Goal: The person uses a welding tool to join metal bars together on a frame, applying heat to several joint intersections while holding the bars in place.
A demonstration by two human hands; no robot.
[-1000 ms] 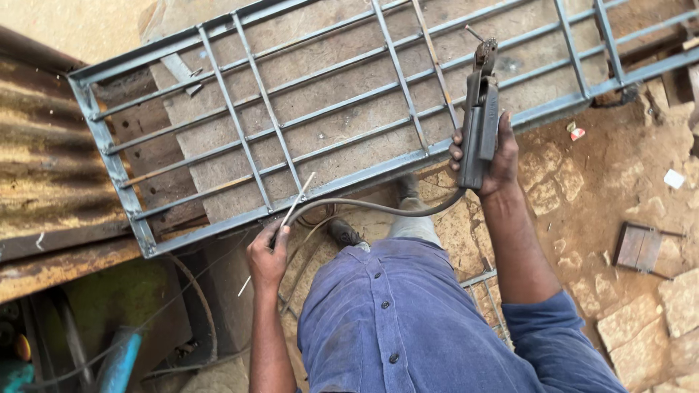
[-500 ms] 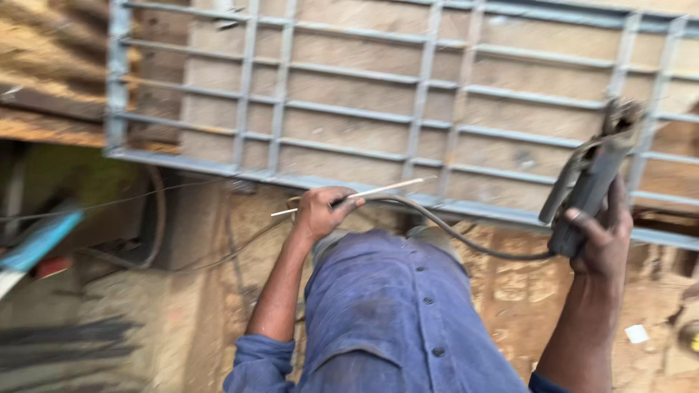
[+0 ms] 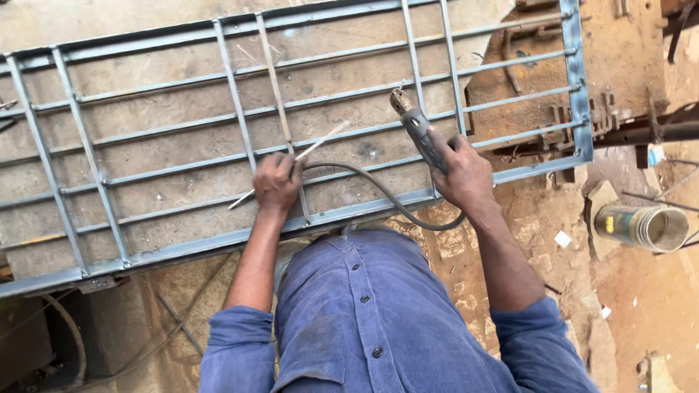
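Grille (image 3: 175, 171) of grey bars lies flat across the ground before the person. The left hand (image 3: 277, 182) is closed round a thin rod (image 3: 320, 142) lying over the bars. Further right, the right hand (image 3: 466, 175) grips a welding holder (image 3: 416, 127), its cable (image 3: 378, 193) looping between both hands, with a can (image 3: 644, 227) far right.

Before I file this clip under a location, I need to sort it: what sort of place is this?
Most likely an open-air welding or metal workshop. A grey steel window grille lies flat over bare ground, the right hand holds an electrode holder with its cable, the left hand holds a welding rod.
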